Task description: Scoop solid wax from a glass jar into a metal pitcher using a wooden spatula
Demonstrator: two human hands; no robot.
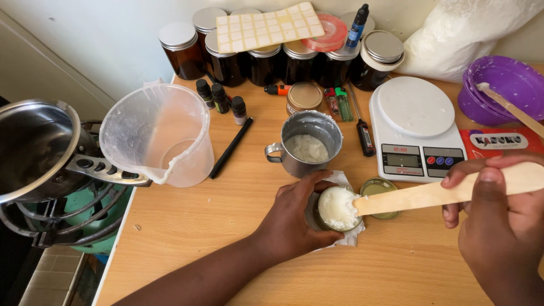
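Item: our L hand (294,218) cups small jar (338,208) w/ white cream; R hand (498,221) fist-clamps wooden spatula (430,194), tip in cream.

The scene was evenly lit by soft daylight; faint shadows were cast on the table (226,226), glare was seen on the steel pot (34,147), and edges were slightly bowed.

A small round jar (338,208) heaped with white cream, a flat wooden spatula (436,194) touching its top
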